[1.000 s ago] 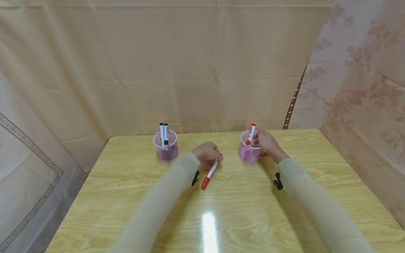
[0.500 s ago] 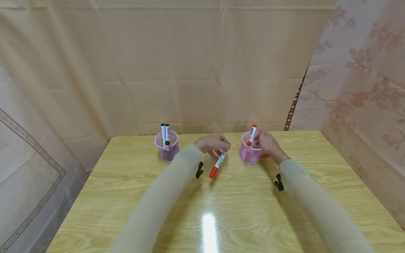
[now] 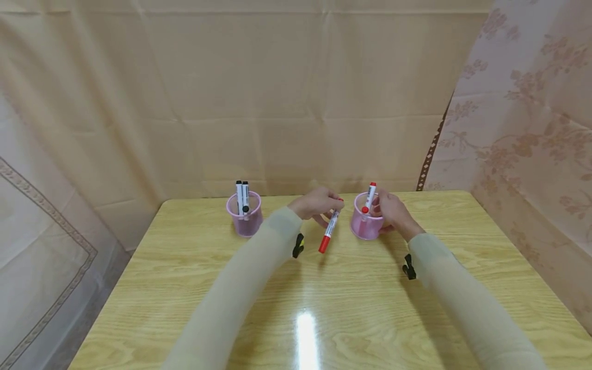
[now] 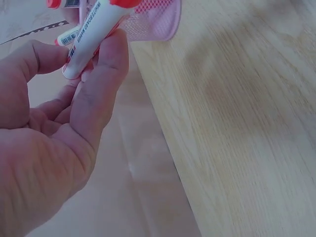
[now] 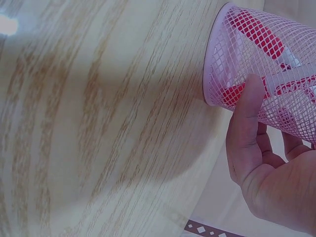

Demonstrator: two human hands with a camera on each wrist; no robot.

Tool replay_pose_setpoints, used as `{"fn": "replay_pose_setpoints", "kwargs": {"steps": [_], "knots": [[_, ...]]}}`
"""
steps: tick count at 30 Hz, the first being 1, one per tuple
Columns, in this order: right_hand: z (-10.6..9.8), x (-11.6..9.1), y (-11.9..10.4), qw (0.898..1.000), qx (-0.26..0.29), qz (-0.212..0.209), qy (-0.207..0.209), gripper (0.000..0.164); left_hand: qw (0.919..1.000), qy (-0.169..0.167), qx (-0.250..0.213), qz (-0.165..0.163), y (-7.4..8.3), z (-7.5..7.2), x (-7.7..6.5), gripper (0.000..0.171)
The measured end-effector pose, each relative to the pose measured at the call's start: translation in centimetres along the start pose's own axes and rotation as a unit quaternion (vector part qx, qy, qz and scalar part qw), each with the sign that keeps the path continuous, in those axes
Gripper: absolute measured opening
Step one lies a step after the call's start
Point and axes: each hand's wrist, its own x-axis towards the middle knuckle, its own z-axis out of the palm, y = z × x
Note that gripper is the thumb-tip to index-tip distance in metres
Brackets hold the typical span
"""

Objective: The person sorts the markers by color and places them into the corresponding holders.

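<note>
My left hand pinches a red-capped whiteboard marker near its upper end, between thumb and fingers. The marker slants down toward me, raised over the table beside the right-hand pink mesh pen cup. In the left wrist view, the printed white barrel of the marker shows between thumb and forefinger. My right hand holds that cup from its right side, fingers at the rim and along the wall. Red markers stand inside it; through the mesh, their red parts show in the right wrist view.
A second pink mesh pen cup stands to the left, with several black-capped markers in it. Both cups are near the back of the wood-grain table. A beige cloth hangs behind the table.
My left hand has lifted the red marker off the table and carried it right and away from me, toward the right cup. My right hand stays on the cup.
</note>
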Motion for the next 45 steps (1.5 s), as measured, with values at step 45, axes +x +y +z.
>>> {"fn": "replay_pose_setpoints", "kwargs": {"steps": [45], "knots": [[-0.3,0.1,0.3,1.0,0.001,-0.002,0.0,0.068,0.9954,0.03,-0.088,0.02,1.7,2.2,1.3,0.038]]}}
